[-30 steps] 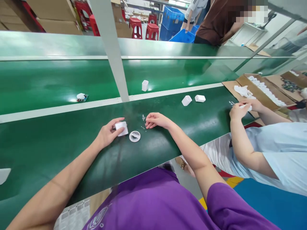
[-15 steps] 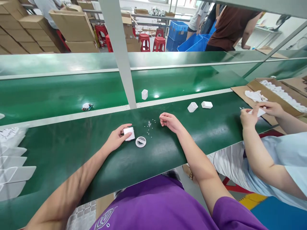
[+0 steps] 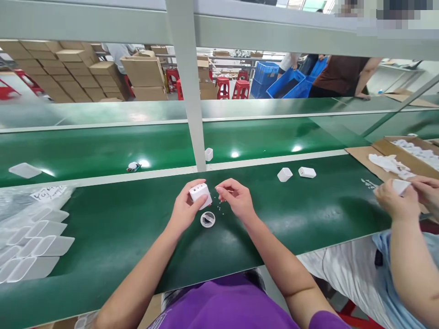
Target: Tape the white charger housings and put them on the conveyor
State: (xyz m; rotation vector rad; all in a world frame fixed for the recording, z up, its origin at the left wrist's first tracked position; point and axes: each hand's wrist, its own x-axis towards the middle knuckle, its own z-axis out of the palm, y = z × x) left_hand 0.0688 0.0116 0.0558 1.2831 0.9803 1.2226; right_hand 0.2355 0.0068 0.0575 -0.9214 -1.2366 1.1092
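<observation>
My left hand (image 3: 181, 210) is closed around a white charger block (image 3: 200, 195), tilted so that the face with small port openings points up and away. Close on its right, my right hand (image 3: 239, 202) has thumb and forefinger pinched together, level with the charger's upper part but apart from it. Whatever sits between those fingertips is too small to name. Tiny pale pieces (image 3: 220, 209) lie scattered on the green bench under the right fingers. Just below the charger rests a round white-rimmed disc (image 3: 207, 220) with a dark patch in its middle.
To the right stand a white housing (image 3: 284, 174) and a white charger block (image 3: 307, 172). Translucent sleeves (image 3: 51, 245) are stacked at left. A metal post (image 3: 192, 91) rises ahead. A co-worker's hands (image 3: 394, 201) hold a white part beside an open carton (image 3: 394, 146).
My left hand has lifted and turned the charger block, so its port face now shows. My right hand has come left toward it. The camera view has tilted up.
</observation>
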